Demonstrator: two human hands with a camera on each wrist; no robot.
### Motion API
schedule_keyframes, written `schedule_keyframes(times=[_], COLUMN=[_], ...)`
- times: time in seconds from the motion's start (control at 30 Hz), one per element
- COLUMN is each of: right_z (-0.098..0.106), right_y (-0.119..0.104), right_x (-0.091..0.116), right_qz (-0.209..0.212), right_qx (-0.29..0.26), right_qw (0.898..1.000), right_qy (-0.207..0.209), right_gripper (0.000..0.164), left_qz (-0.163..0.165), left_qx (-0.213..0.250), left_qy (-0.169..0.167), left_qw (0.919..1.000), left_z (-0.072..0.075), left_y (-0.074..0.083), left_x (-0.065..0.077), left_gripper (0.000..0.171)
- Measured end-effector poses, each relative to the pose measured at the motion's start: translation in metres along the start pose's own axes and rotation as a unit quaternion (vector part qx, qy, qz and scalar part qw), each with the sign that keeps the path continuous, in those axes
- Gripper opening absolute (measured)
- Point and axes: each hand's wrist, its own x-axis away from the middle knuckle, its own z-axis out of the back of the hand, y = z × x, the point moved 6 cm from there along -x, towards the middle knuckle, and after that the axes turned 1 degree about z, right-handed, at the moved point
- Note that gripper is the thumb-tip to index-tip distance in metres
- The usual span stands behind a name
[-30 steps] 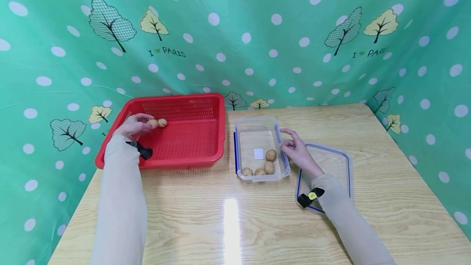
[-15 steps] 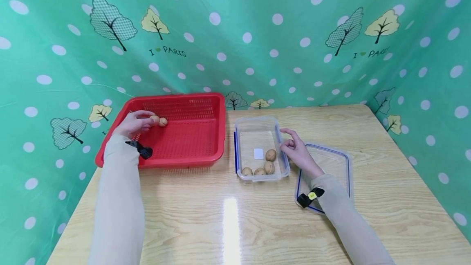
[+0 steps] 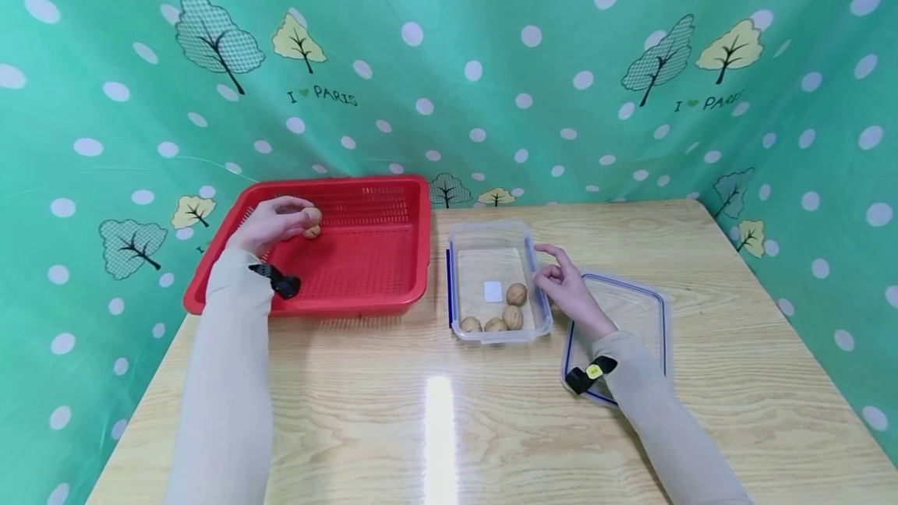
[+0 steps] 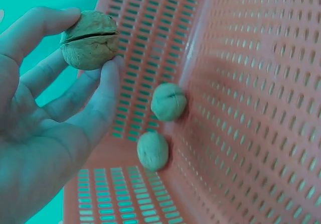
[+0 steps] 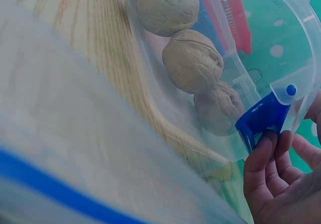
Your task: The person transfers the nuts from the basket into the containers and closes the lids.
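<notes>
My left hand [image 3: 270, 224] pinches a walnut [image 4: 91, 40] between thumb and fingertips, above the red perforated basket [image 3: 422, 256]. Below it in the left wrist view, two more walnuts, a nearer one [image 4: 153, 151] and a farther one [image 4: 168, 102], lie along the foot of the basket wall. At the right side of a clear food container [image 3: 484, 236] is my right hand [image 3: 571, 298]. Its thumb and a finger hold the blue latch [image 5: 266, 116] in the right wrist view. Several walnuts [image 3: 514, 318] lie along the container's near and right sides.
A clear lid [image 3: 634, 310] with a blue seal lies on the wooden table [image 3: 351, 411], partly under my right forearm. A green dotted cloth [image 3: 435, 100] hangs behind and beside the table. The container stands just right of the basket.
My left hand has lifted a walnut off the basket floor, moving up and slightly right. My right hand and the container stay in place.
</notes>
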Motion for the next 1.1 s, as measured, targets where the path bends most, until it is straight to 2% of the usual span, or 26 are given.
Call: schedule_keyframes(times=[0.1,0.3,0.47,0.6,0.8,1.1], right_z=[0.000,0.000,-0.001,-0.002,0.000,-0.001], right_y=[-0.001,0.001,0.000,0.000,0.001,0.001], right_x=[0.000,-0.001,-0.002,-0.002,-0.002,-0.001], right_qz=[0.004,0.003,0.001,-0.002,-0.005,-0.004], right_qx=[0.003,0.005,0.006,0.004,0.003,0.013], right_qw=[1.000,1.000,1.000,1.000,1.000,1.000], right_qy=[0.004,0.006,0.006,0.008,0.015,0.015], right_gripper=[0.052,0.052,0.052,0.052,0.053,0.053], left_qz=[0.012,0.023,-0.003,-0.024,-0.081,-0.136], left_qx=[0.024,0.015,0.021,0.003,-0.024,-0.003], left_qy=[0.001,-0.003,-0.023,-0.035,-0.041,-0.073], left_qw=[0.9996,0.9996,0.9995,0.9991,0.9955,0.9880], left_z=[-0.003,-0.014,-0.027,-0.038,-0.055,-0.083], left_y=[0.007,0.030,0.048,0.062,0.089,0.111], left_x=[0.000,0.002,0.000,0.001,0.008,0.019], left_gripper=[0.052,0.050,0.046,0.045,0.047,0.042])
